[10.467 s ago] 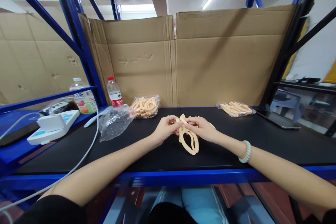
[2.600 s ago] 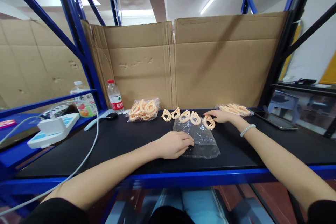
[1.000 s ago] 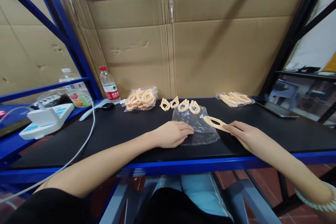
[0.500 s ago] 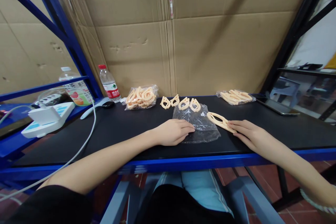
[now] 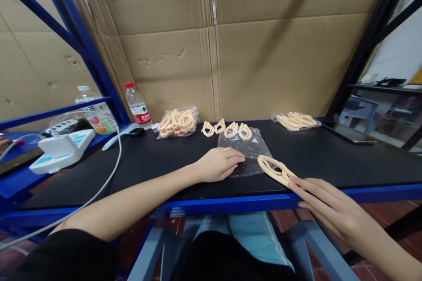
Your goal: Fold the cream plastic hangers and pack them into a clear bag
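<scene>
My left hand (image 5: 219, 164) rests on the left part of a clear plastic bag (image 5: 252, 148), its fingers together and pressing the film down. Between the fingertips of my right hand (image 5: 325, 199) is the end of a cream plastic hanger (image 5: 274, 171); its far rounded end lies over the bag's right edge. Several cream loop-shaped pieces stand behind, two of them on the bag's upper part, one being a loop piece (image 5: 245, 131). A packed bag of cream pieces (image 5: 177, 122) lies at the back left, and another packed bag (image 5: 296, 121) at the back right.
A red-capped water bottle (image 5: 137, 105) stands at the back left. A white power strip (image 5: 62, 151) with a cable (image 5: 116, 162) is at the far left. A dark flat device (image 5: 348, 132) lies at the right. Cardboard (image 5: 280, 52) closes off the back.
My right hand has moved toward the front edge, drawing the hanger nearer and across the bag's lower right part. My left hand has stayed on the bag.
</scene>
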The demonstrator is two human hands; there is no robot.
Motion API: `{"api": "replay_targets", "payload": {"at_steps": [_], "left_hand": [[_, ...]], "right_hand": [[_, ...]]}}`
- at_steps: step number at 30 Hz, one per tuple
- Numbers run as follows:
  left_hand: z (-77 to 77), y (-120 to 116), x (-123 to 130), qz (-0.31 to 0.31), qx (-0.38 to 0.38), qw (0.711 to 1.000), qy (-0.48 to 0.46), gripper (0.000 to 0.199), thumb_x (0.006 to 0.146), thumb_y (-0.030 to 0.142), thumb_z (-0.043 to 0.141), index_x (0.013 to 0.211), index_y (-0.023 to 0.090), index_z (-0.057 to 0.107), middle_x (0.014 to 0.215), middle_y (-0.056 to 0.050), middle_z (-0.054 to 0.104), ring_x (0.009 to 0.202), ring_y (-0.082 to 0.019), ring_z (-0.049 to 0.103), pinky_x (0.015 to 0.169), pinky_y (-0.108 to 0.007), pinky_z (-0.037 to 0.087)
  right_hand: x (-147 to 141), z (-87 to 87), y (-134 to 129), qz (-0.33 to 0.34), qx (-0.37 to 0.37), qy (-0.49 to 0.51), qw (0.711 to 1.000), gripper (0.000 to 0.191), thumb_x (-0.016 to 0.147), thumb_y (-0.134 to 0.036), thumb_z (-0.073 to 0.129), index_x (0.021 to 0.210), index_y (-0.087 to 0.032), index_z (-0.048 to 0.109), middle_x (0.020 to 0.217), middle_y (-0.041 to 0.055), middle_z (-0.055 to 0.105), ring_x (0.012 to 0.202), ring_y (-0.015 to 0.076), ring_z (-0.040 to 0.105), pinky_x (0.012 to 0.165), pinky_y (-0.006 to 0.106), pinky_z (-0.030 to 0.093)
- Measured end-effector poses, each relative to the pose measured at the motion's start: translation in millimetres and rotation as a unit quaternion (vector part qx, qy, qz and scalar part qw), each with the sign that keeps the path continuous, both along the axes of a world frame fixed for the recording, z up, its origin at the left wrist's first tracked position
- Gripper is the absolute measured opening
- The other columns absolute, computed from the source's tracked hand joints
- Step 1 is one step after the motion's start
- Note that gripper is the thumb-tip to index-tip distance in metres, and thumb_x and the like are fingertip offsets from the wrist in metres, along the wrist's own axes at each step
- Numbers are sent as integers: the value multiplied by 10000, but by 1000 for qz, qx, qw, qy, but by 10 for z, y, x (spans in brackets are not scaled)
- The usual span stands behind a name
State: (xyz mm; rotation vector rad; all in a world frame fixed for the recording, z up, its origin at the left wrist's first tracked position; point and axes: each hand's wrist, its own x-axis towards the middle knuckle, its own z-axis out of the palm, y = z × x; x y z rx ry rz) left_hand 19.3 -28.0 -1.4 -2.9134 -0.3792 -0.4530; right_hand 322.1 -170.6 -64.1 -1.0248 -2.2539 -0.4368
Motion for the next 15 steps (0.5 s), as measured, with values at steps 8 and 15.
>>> {"api": "replay_targets", "payload": {"at_steps": [8, 15], "left_hand": [[-14, -7, 2, -1, 2, 1000, -16, 311, 941, 204, 374, 1204, 156, 532, 1240, -96, 595, 1127, -205, 548, 963, -348, 448], [-23, -21, 14, 2, -21, 998, -57, 319, 901, 173, 419, 1200, 152, 528, 1243, -94, 582, 1124, -215, 534, 989, -363, 425]], "right_hand": [[-7, 18, -53, 3, 116, 46, 992, 559, 908, -96, 486, 1417, -303, 387, 1224, 12, 626, 1050, 253, 624, 875, 409, 563], [-252, 549, -40, -36, 213, 154, 964, 483, 884, -193, 560, 1324, -383, 503, 1154, -17, 655, 959, 291, 653, 832, 447, 568]]}}
